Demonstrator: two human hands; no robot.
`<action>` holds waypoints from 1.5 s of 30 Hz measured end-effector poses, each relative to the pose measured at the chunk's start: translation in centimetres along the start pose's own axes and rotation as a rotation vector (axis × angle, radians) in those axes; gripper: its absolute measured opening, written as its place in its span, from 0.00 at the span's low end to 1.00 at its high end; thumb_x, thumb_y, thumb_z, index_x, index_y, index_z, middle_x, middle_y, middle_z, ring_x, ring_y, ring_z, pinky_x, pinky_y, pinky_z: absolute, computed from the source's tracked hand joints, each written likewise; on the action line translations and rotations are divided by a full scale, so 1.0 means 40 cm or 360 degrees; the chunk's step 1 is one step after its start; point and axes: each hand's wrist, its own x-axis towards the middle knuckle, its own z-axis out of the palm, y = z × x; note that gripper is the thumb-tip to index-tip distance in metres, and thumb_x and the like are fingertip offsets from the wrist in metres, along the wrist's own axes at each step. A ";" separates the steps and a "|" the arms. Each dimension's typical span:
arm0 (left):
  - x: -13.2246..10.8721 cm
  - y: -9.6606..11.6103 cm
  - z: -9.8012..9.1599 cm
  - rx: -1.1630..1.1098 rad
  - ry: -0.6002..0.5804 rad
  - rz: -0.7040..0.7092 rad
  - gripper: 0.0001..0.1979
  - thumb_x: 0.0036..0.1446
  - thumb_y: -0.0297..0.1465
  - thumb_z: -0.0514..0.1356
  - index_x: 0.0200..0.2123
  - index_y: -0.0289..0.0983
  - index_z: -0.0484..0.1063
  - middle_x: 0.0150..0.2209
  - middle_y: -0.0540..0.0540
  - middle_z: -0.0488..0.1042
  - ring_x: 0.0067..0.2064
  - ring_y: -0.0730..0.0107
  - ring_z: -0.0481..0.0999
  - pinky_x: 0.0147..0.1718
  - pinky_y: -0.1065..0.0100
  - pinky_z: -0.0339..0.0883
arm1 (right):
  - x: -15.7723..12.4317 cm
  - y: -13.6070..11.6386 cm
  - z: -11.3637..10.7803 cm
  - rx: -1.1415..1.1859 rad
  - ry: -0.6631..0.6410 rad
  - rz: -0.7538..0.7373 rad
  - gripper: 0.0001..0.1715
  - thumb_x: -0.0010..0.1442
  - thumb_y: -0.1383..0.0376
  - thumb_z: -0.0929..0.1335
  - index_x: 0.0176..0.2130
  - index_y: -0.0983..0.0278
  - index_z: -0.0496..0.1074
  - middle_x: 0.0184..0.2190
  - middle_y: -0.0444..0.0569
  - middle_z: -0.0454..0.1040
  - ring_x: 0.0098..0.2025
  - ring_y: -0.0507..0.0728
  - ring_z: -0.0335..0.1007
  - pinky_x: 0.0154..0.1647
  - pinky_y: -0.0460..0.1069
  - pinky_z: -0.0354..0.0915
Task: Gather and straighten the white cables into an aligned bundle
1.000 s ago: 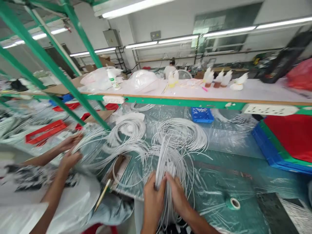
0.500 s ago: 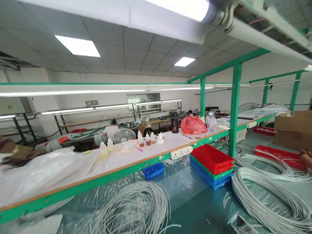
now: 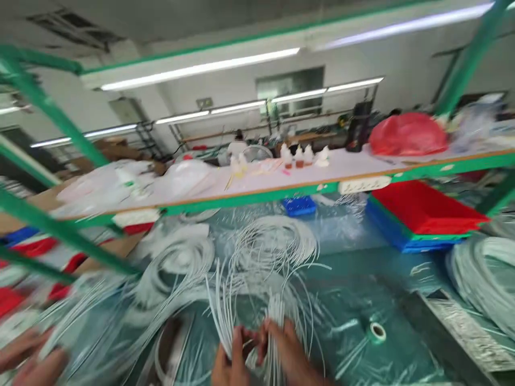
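At the bottom middle of the blurred head view, my left hand (image 3: 228,358) and my right hand (image 3: 286,349) are both closed around a bundle of thin white tubes (image 3: 237,300) that fans upward over the green plastic-covered table (image 3: 354,279). More loops of white tubing (image 3: 277,241) lie just behind the bundle. Only the fingers and knuckles of both hands show above the frame's lower edge.
Another person's hands (image 3: 28,359) work on white tubing at the bottom left. A roll of tape (image 3: 376,332) lies right of my hands. Stacked red, green and blue trays (image 3: 418,217) and a tubing coil (image 3: 486,273) sit right. A shelf (image 3: 281,187) with bottles spans the back.
The view swung up and right to the ceiling and far benches, then came back down to the table. My hands still hold the white tube bundle, now lower in the frame.
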 end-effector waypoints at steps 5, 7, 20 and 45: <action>-0.015 0.068 -0.087 -0.0319 -0.0060 -0.0169 0.27 0.46 0.51 0.69 0.30 0.37 0.62 0.18 0.61 0.50 0.18 0.83 0.47 0.15 0.79 0.43 | -0.072 0.020 0.023 0.0163 -0.0256 0.0202 0.32 0.51 0.40 0.72 0.25 0.62 0.59 0.18 0.35 0.61 0.13 0.45 0.53 0.15 0.44 0.57; 0.006 0.107 -0.079 -0.0182 -0.0274 -0.0152 0.26 0.48 0.52 0.67 0.29 0.37 0.61 0.19 0.61 0.48 0.19 0.83 0.45 0.16 0.78 0.40 | -0.088 0.009 0.018 0.0138 -0.0443 0.0245 0.32 0.52 0.40 0.72 0.26 0.61 0.57 0.18 0.34 0.59 0.13 0.45 0.51 0.15 0.44 0.56; 0.020 0.183 0.036 0.0504 -0.1224 -0.0084 0.20 0.61 0.47 0.55 0.27 0.37 0.70 0.23 0.51 0.62 0.26 0.70 0.59 0.26 0.69 0.51 | -0.146 -0.011 0.020 0.0029 -0.0515 0.0393 0.26 0.53 0.46 0.73 0.32 0.59 0.59 0.19 0.34 0.61 0.16 0.48 0.54 0.20 0.46 0.57; -0.133 0.036 -0.050 0.0904 -0.0916 0.0314 0.14 0.56 0.41 0.66 0.40 0.38 0.73 0.38 0.47 0.74 0.40 0.60 0.72 0.40 0.65 0.61 | -0.025 -0.098 -0.033 0.0740 0.0255 0.0089 0.34 0.48 0.50 0.78 0.19 0.62 0.54 0.13 0.33 0.49 0.13 0.45 0.43 0.14 0.43 0.51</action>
